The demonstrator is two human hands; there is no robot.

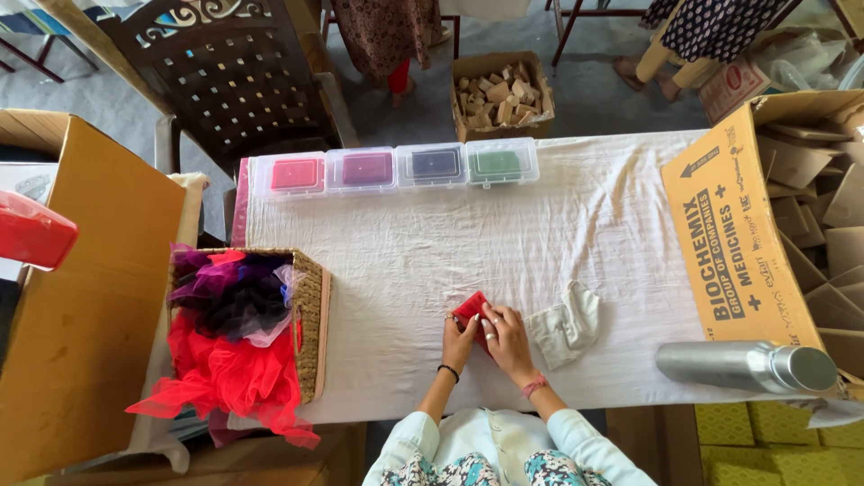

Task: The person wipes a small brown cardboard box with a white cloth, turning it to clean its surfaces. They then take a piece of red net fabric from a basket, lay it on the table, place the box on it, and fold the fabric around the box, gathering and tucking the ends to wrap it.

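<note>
White cloth is covering the table (405,261) where we are working. We are pinching a small red pouch (470,309) between both hands, left hand (458,340) and right hand (506,340) closed on it together. Just right of the grip a pale cloth bag (565,326) is lying; a wicker basket (313,315) of netting is sitting well left.

Four clear lidded boxes (396,167), table's far edge, in a row: red, magenta, navy, green contents. Brown carton (500,93) of wood blocks, on the floor beyond. Printed tan carton (731,236), right, open. Plain carton (85,297), left.
</note>
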